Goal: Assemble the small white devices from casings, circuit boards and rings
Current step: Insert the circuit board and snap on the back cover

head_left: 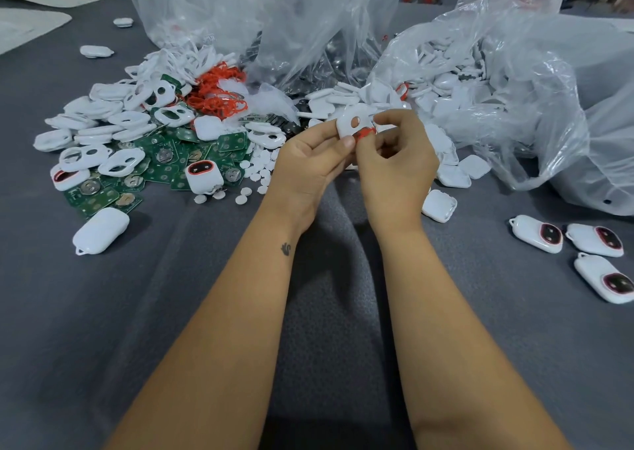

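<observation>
— From the head view: where's the white casing (pixel 353 120)?
— Pinched up between left hand (pixel 310 161) and right hand (pixel 398 161), red ring (pixel 364 134) pressed on by fingertips.
— Heavy?
— Looks light, hard, slippery. Ring bendy. Best held by the edges.

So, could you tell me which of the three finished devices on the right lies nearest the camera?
The lowest device, at the right edge; the other two lie side by side above it.

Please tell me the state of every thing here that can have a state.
White casing: held up in both hands, red ring partly fitted.
Left hand: grips the casing.
Right hand: pinches the ring.
Three finished devices: closed, lying at right.
Plastic bags: open, parts spilling out.
</observation>
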### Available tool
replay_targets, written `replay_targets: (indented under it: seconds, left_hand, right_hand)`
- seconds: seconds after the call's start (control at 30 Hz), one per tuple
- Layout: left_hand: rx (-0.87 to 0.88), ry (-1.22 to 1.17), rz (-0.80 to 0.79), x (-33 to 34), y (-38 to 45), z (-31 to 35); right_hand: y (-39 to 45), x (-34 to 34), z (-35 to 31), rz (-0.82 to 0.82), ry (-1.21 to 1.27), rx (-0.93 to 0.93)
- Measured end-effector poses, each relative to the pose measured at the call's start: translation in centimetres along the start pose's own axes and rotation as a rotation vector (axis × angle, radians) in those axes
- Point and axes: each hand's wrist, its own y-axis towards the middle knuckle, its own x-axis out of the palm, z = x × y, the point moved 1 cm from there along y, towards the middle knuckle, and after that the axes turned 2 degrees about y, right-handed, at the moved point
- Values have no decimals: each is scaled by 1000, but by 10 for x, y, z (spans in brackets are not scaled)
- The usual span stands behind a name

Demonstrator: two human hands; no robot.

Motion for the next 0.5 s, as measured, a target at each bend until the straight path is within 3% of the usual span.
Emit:
replay_targets:
  seconds: [0.33,0.5]
  left_hand:
    - [25,65,110,-1,1,1]
    - [9,39,214,-2,4,2]
  right_hand:
    - [-3,2,-1,-69,-86,-171]
    - [-4,7,-2,-269,-72,-145]
